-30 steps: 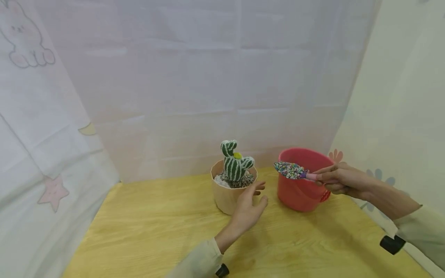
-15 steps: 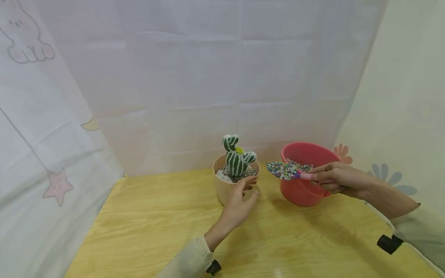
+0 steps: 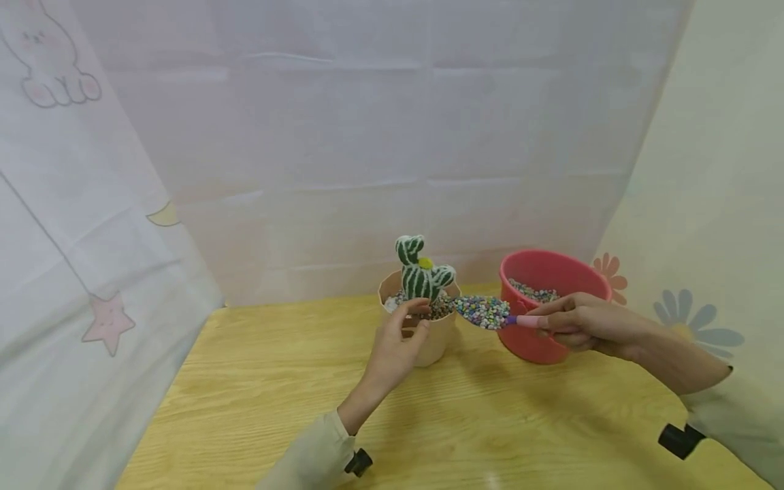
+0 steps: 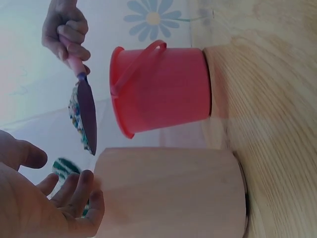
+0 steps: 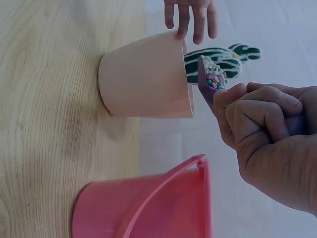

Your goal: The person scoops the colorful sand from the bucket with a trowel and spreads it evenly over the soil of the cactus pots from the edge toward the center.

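My right hand (image 3: 591,323) grips the pink handle of a small trowel (image 3: 520,320), its purple blade heaped with multicoloured pebbles (image 3: 484,312). The blade's tip reaches the right rim of a beige plant pot (image 3: 431,344). In that pot stands a green-and-white knitted cactus (image 3: 418,280) with a yellow flower, pebbles and white filling around its base. My left hand (image 3: 395,340) is at the pot's front rim, fingers loosely bent and holding nothing. In the left wrist view the trowel (image 4: 87,111) is level above the pot's opening, just beyond the left fingertips (image 4: 86,178).
A red bucket (image 3: 533,344) with more pebbles inside stands right of the pot, under my right hand. Its handle (image 4: 138,67) hangs against its side. A wood-grain tabletop (image 3: 275,395) lies in front. Printed cloth (image 3: 306,150) encloses the back and sides.
The loaded trowel has moved left from over the bucket to the pot's rim. My left hand has shifted left along the pot's front. The view has shifted slightly.
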The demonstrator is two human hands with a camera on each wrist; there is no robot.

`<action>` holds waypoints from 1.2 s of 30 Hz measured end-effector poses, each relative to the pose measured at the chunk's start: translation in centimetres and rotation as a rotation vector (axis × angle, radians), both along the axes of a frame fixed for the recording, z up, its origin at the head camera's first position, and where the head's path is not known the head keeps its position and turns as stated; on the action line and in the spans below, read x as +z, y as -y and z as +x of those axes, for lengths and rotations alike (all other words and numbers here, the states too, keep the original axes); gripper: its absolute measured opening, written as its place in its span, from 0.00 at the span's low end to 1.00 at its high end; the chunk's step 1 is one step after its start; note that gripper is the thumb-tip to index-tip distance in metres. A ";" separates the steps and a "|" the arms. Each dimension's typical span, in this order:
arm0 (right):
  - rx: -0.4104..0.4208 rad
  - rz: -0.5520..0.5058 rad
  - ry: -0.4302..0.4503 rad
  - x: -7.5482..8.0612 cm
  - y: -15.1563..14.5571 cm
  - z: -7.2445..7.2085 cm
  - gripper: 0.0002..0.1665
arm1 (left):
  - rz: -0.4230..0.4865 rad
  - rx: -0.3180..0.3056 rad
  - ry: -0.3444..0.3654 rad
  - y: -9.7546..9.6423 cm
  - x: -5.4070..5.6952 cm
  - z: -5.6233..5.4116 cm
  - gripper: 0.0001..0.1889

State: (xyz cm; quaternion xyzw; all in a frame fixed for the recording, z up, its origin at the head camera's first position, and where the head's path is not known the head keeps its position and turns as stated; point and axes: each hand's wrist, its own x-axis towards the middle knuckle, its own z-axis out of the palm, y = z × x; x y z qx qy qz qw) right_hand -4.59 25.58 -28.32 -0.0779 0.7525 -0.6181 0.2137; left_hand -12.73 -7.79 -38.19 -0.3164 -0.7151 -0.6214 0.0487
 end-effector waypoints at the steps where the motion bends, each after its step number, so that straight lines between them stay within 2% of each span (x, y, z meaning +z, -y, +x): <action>1: 0.002 0.000 0.001 0.0 0.2 0.0 0.24 | 0.005 0.015 -0.007 0.4 0.0 -0.2 0.20; 10: 0.006 0.024 0.031 -0.3 2.3 -0.2 0.21 | 0.042 0.147 -0.036 2.8 -0.5 -0.7 0.18; 16: 0.041 0.025 0.032 -0.1 3.3 -0.6 0.23 | 0.034 0.197 -0.054 3.4 -0.9 -0.6 0.19; 22: 0.048 0.026 0.040 0.0 4.1 -1.0 0.25 | 0.014 0.285 -0.053 3.4 -1.1 -1.0 0.18; 29: 0.064 0.032 0.025 0.0 4.9 -1.8 0.25 | 0.005 0.346 0.023 3.3 -1.9 -2.1 0.21; 33: 0.061 0.028 0.038 0.0 5.4 -2.2 0.24 | 0.001 0.341 0.079 3.1 -2.4 -2.4 0.24; 36: 0.051 0.022 0.045 0.1 5.7 -2.4 0.25 | -0.014 0.313 0.124 2.7 -2.6 -2.5 0.27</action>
